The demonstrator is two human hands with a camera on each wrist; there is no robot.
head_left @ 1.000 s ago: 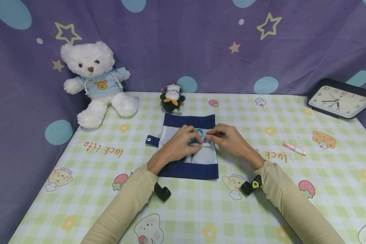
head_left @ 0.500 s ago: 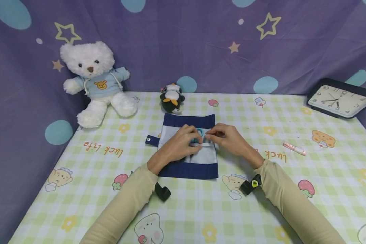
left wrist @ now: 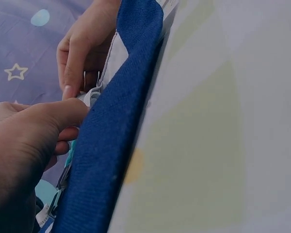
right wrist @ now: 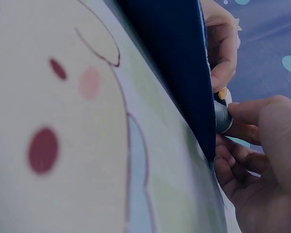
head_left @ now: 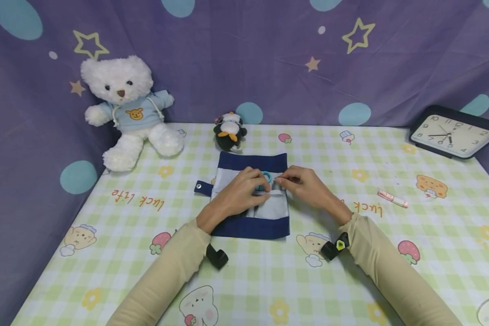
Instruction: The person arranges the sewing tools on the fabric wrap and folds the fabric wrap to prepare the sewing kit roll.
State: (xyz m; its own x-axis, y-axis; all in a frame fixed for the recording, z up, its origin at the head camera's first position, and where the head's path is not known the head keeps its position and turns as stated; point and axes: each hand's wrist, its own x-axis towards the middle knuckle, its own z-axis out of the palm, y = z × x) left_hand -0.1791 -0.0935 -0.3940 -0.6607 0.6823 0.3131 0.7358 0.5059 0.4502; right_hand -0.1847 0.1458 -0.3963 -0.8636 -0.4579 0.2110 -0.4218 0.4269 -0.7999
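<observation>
A navy and light grey fold-out fabric pouch (head_left: 270,227) lies spread on the table, its snap strap (head_left: 204,188) pointing left. My left hand (head_left: 241,192) reaches across it and pinches the pale edge of an inner pocket (head_left: 276,193). A turquoise ring handle (head_left: 267,176) sticks up from the pocket beside those fingers. My right hand (head_left: 306,184) is at the pouch's right side. In the right wrist view its thumb and index finger pinch a small grey cylinder (right wrist: 223,117) with a rounded end, partly hidden behind the navy flap (right wrist: 174,58).
Behind the pouch lies a small penguin plush (head_left: 230,132). A white teddy bear (head_left: 132,111) sits at the back left, a black-framed clock (head_left: 454,133) at the back right. To the right is a short pink and white pen-like stick (head_left: 393,199) on the checked tablecloth (head_left: 342,290).
Both hands stay nearly in place. The pouch's near right corner has shifted slightly to the left and away from me.
</observation>
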